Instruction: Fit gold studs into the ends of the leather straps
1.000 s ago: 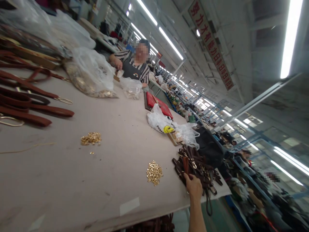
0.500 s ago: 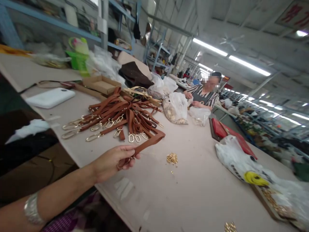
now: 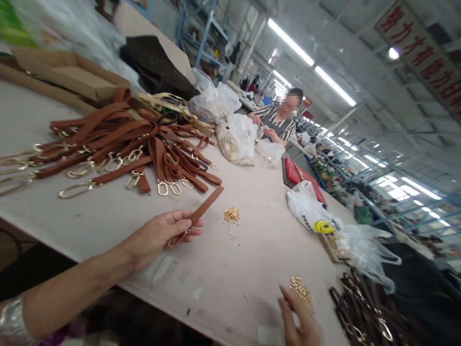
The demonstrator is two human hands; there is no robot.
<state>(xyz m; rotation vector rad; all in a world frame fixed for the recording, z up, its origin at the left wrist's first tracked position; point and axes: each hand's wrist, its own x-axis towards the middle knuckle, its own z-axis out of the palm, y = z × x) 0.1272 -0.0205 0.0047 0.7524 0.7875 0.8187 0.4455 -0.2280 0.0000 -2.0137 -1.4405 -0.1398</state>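
Between thumb and fingers, my left hand point(image 3: 169, 229) grips a brown leather strap point(image 3: 208, 205), whose free end points up and to the right. Part of a metal piece on this strap shows under the fingers. At the lower right, my right hand point(image 3: 298, 319) has its fingers apart and nothing visible in them. It is beside a pile of small gold metal pieces point(image 3: 301, 291). Another little heap of gold pieces point(image 3: 232, 215) lies on the table to the right of the held strap. Beyond my left hand is a big pile of brown straps point(image 3: 122, 132) with gold clasps.
Dark brown straps with gold clasps point(image 3: 363, 307) lie at the right. Behind them are a white plastic bag point(image 3: 306, 206), a box of gold pieces point(image 3: 334, 247) and a red item point(image 3: 306, 178). Filled bags point(image 3: 236, 139) and a co-worker point(image 3: 275, 117) are across the table point(image 3: 252, 269).
The view has swung to the right. My right hand has come into sight beside the gold pieces at lower right. My left hand still holds the strap.
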